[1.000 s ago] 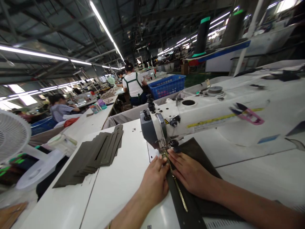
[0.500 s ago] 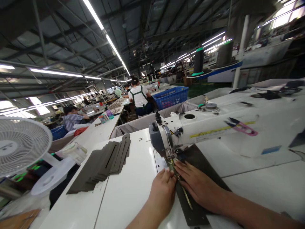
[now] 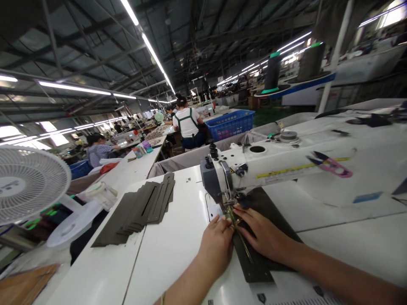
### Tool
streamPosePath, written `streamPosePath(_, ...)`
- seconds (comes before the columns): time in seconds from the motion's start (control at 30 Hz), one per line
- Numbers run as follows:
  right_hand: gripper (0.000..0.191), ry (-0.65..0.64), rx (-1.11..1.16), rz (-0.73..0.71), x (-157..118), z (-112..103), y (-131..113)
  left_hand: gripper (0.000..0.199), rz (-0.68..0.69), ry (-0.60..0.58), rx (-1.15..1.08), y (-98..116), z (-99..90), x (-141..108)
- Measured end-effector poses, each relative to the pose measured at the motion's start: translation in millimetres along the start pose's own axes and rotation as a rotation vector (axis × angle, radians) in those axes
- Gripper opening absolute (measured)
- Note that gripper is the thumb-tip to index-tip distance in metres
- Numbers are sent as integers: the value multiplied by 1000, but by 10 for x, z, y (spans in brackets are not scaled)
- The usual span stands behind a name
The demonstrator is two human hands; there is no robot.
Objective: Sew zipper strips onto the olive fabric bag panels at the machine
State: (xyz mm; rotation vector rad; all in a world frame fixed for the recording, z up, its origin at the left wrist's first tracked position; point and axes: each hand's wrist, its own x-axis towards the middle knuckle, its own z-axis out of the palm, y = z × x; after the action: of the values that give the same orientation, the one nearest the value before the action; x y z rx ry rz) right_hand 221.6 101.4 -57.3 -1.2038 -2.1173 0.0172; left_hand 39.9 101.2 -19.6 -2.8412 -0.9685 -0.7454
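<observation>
Cloth (image 3: 259, 271): was plain dark olive-grey; zip (image 3: 246, 249): was shiny gold; stack of cut pieces (image 3: 136, 212): was the same dark olive-grey, unpatterned; sewing machine (image 3: 305, 178): was white, with a dark grey end cover; ruler strip (image 3: 276, 172): was yellow with dark markings; snips (image 3: 330, 165): were pink-handled, dark-bladed; table (image 3: 171, 241): was white; fan (image 3: 34, 186): was white; crate (image 3: 230, 126): was blue; thread cone (image 3: 273, 73): was near-black, banded bright green at both ends; nearer co-worker's shirt (image 3: 187, 123): was white under dark green straps; other co-worker's shirt (image 3: 95, 155): was striped dark and white
</observation>
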Motion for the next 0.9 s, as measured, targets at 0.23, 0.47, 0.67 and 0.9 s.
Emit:
streamPosePath(0.23, 31, 38, 15, 54, 30, 12, 1, 24, -2, 33, -30, 51, 2, -34)
streamPosePath(0.47, 26, 32, 26, 69, 155, -27, 3, 25, -16, 10, -43, -26, 4, 37)
streamPosePath(0.67, 21, 28, 26, 74, 235, 4, 64, 27, -8, 32, -52, -91, 28, 115)
streamPosePath(0.9, 23, 58, 44, 73, 332, 19, 90, 22, -85, 26, -103, -155, 54, 169)
